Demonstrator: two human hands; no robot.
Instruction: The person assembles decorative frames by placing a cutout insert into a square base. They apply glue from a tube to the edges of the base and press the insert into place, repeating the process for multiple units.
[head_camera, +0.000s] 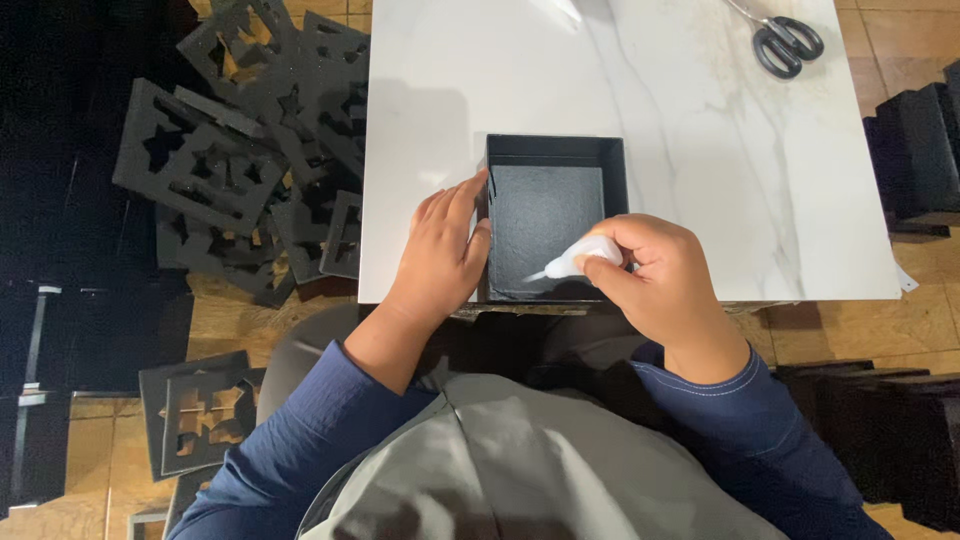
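- One black open box (556, 215) on the table.
- One white marble-patterned table (700, 130).
- One small white squeeze bottle (580, 256), held over the box.
- One pair of scissors (783, 38), black-handled, at the table's far corner.
- Two bare hands: the left hand (440, 250) and the right hand (660, 280).
- Black foam cut-out sheets (250, 140) heaped on the floor, overlapping too much for an exact count, certainly more than six; two more foam sheets (200, 415) lie nearer.
- Stacks of black blocks (915, 150) at the far side, count unclear.

My left hand (440, 250) lies flat, fingers together and pointing forward. My right hand (660, 280) is curled tight, thumb pressed against my forefinger.
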